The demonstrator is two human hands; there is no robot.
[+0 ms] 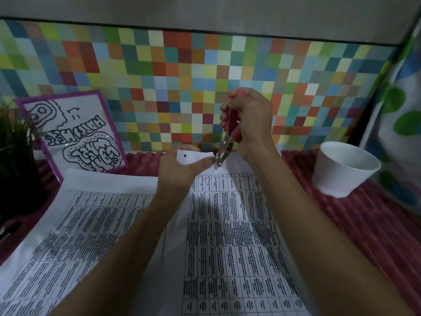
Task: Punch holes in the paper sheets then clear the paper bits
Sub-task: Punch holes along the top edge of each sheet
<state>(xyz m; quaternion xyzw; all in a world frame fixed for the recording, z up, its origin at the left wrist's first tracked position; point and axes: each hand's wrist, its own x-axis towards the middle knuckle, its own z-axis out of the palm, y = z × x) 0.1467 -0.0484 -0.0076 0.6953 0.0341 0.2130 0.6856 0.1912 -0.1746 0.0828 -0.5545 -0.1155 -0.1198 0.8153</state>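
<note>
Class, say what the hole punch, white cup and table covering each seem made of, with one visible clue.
Hole punch: shiny bare metal head, it glints; pink handles look plastic or rubber-coated. White cup: matt, thick-walled, probably foam or plastic. Table covering: soft pink ribbed fabric, likely plush.
</note>
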